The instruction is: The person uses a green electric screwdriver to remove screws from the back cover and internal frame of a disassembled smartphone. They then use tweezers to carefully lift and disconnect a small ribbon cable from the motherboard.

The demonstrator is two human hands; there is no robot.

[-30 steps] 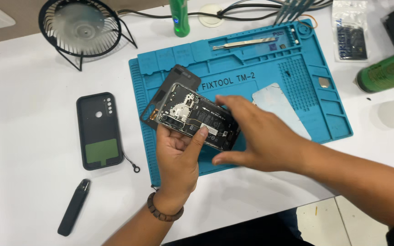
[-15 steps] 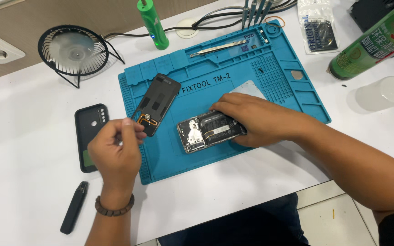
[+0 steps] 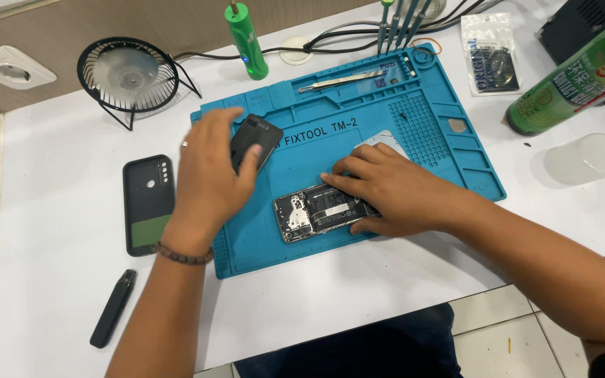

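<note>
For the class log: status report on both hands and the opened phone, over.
Left hand on black back cover, upper mat. Right hand pressing opened phone flat on blue mat. Nothing blocking either hand.

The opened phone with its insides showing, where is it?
In the head view, the opened phone lies on the blue mat, under the right hand.

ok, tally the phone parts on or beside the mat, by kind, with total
Opened phone under the right hand: 1
Black cover under the left hand: 1
Black back case left of the blue mat: 1
Total: 3
</note>
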